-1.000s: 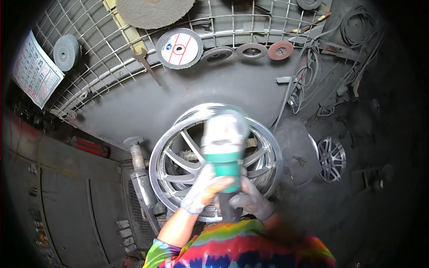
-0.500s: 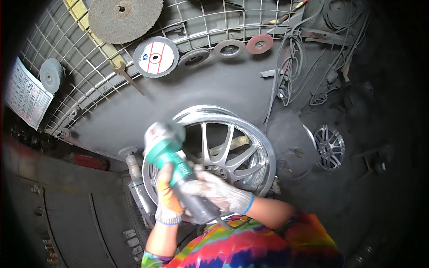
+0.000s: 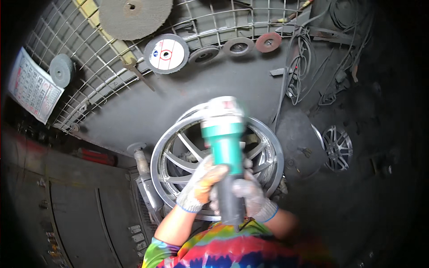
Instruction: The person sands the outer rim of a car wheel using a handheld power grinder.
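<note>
A green and black angle grinder [image 3: 227, 149] with a pale metal head is held up over a silver spoked wheel rim [image 3: 157, 172]. My left hand [image 3: 202, 184], in a white and orange work glove, is wrapped round the left side of the grinder's body. On the other side, my right hand [image 3: 255, 195], gloved too, grips the black handle. The grinder head is blurred by motion, and I cannot make out its disc. Behind the tool, the middle of the rim is hidden.
A wire grid [image 3: 210, 27] at the back carries a large grey disc [image 3: 134, 20], a white-faced disc [image 3: 172, 56] and several smaller ones. Cables [image 3: 301, 58] hang at the back right. Another spoked wheel [image 3: 337, 147] lies to the right. A metal cylinder [image 3: 151, 192] stands left of the rim.
The grinder has swung right from a leftward tilt to nearly upright over the rim, both hands moving with it. The rim appears turned. The whole view has shifted slightly.
</note>
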{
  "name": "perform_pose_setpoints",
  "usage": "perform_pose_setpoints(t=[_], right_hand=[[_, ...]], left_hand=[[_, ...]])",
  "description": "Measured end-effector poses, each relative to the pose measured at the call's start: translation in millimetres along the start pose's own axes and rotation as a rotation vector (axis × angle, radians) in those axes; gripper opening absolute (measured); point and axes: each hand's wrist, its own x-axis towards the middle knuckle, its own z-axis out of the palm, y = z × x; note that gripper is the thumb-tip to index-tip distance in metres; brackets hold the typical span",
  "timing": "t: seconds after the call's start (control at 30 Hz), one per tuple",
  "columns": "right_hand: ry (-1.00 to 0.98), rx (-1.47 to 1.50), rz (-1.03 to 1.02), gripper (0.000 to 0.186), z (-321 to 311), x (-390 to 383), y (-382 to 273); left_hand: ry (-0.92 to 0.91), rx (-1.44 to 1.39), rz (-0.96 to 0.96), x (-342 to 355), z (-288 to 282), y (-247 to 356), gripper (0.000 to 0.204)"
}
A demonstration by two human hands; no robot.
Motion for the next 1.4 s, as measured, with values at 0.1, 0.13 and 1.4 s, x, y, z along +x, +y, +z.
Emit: perform_pose_setpoints(t=[0.1,0.13,1.4], right_hand=[[-0.012,-0.343,0.154,0.057,31,41,-1],[-0.036,-0.378,0.212,0.058,51,53,1],[-0.119,-0.079,0.185,0.047,79,72,-13]], left_hand=[[-0.016,-0.361,0.373,-26,-11,-2,0.072],[-0.084,-0.475,0.478,-35,-20,-1,0.075],[0.584,-0.267,0.371,-35,-23,50,0.072]])
